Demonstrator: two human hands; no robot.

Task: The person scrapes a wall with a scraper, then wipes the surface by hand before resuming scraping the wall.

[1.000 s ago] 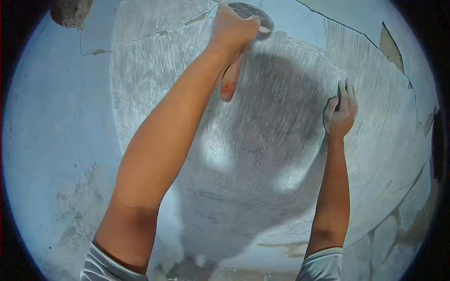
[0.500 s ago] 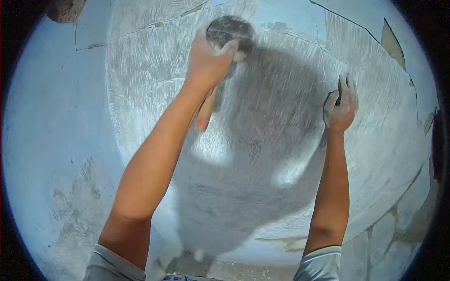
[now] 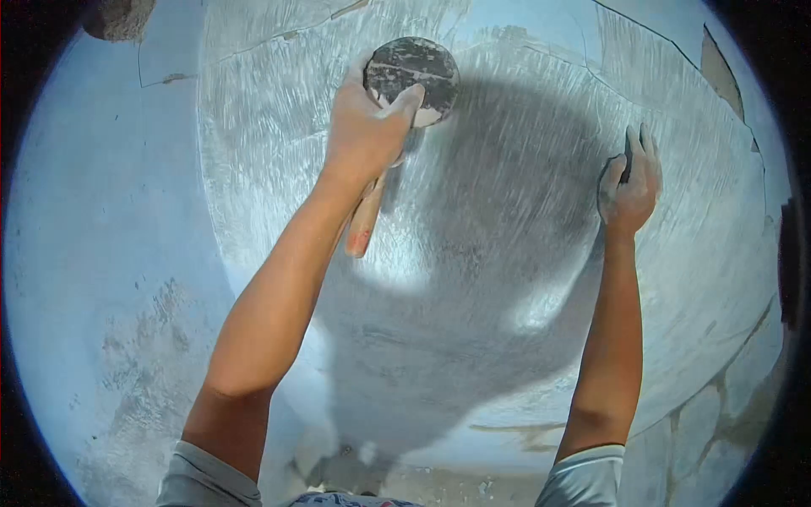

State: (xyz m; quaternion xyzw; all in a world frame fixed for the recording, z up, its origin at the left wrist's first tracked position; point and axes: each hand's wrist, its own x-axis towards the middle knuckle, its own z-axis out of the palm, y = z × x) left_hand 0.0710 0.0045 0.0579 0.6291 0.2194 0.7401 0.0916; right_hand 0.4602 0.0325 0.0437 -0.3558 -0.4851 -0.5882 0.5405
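Observation:
My left hand (image 3: 368, 127) grips a round tool with a dark, white-smeared disc (image 3: 414, 68), its thumb lying on the disc face. A wooden handle (image 3: 365, 224) with a reddish end sticks out below that hand. The disc is held at the upper part of a pale wall (image 3: 279, 186) with a streaky, wet-looking coating. Farther right, my right hand (image 3: 634, 188), dusted white, rests against the same wall with its fingers stretched upward and the thumb apart. A dark patch shows between thumb and fingers.
Thin cracks run across the top of the wall. A brown rough patch (image 3: 122, 19) is at the upper left, a broken-edged gap (image 3: 720, 74) at the upper right. Stone-like blocks (image 3: 694, 427) show at the lower right. A large shadow falls between the arms.
The disc and my left hand have moved down a little, and the disc looks sharper. My right hand appears slightly farther right, as the wall's marks also shift right in view.

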